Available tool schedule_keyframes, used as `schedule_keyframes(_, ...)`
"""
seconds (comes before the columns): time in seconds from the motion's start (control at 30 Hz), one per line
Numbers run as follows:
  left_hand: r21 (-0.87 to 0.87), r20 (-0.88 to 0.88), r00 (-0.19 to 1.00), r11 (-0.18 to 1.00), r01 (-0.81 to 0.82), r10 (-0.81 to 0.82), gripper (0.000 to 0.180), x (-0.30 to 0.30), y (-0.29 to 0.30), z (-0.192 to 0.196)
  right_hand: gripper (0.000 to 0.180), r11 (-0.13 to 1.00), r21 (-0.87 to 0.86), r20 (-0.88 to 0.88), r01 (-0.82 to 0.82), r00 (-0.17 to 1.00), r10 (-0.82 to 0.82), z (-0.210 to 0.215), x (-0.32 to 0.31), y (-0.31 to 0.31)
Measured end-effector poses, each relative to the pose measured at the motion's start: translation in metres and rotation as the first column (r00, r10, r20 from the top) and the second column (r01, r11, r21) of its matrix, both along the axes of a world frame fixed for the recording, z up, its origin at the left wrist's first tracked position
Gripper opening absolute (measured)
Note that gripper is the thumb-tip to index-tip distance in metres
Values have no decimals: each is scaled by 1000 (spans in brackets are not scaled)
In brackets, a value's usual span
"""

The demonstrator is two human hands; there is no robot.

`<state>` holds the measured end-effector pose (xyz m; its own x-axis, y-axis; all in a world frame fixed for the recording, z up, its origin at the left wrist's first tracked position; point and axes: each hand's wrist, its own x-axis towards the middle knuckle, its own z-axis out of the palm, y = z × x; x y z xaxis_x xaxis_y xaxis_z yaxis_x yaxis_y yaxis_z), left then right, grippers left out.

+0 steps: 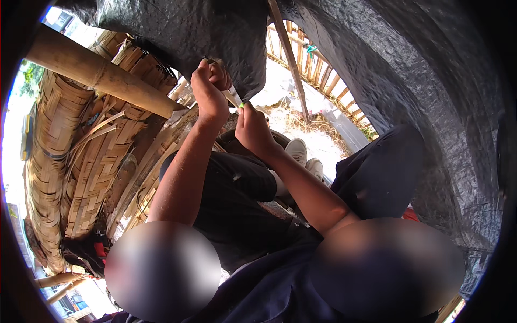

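Observation:
My left hand (209,89) is raised in front of the hanging black plastic sheet (226,32), its fingers closed. A narrow white strip (235,97) runs from it down to my right hand (253,128). The right fingers are pinched at the strip's lower end, where a small bright green bit (242,105) shows. What kind of thing the strip is, I cannot make out. Behind my right hand the rounded rim of a dark container (229,141) partly shows.
A thick bamboo pole (102,75) slants across the left, above rolled woven bamboo mats (56,129). Black sheeting (420,81) curves down the right side. Beyond stand a thin wooden stick (291,59) and a bamboo slat fence (328,75). Light shoes (297,149) are below.

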<state>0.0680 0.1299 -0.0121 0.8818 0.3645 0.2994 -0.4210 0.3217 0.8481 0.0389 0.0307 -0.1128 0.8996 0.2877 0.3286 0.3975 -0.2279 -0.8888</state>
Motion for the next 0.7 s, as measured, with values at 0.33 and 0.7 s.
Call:
schedule_keyframes(0.33, -48, -46, 999, 999, -8, 6, 41, 15, 27, 3, 16, 982, -175, -13, -69, 998, 68, -5, 21, 5)
schedule_keyframes(0.7, 11, -102, 995, 1000, -8, 9, 45, 32, 24, 5, 18, 984, -177, 3, -35, 999, 36, -21, 41, 9)
